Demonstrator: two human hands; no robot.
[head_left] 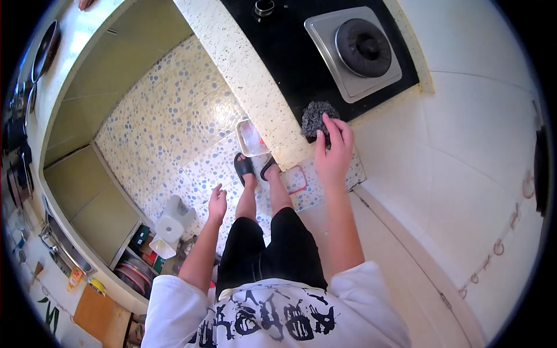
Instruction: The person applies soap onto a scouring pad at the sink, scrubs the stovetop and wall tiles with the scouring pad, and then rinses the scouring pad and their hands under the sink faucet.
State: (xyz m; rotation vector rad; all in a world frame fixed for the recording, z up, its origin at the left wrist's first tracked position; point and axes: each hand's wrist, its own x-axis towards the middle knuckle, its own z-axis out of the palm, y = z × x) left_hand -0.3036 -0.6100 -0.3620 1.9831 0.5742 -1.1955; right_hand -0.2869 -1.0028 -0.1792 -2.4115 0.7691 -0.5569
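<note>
A dark, fuzzy scrubbing pad (316, 119) lies at the near corner of the black stove top (278, 64), by the speckled counter edge. My right hand (335, 152) has its fingers closed on the pad's right side. Down at my left side hangs my left hand (217, 203), with nothing in it and its fingers partly spread. Further along the stove, a round black burner cover (364, 47) sits on a square silver plate (322, 35).
A white bin (249, 138) stands on the floor by my feet, under the counter. To the left are a grey stool (173, 219), a sink (67, 246) and a pan (46, 51) on the curved counter. A white wall runs along the right.
</note>
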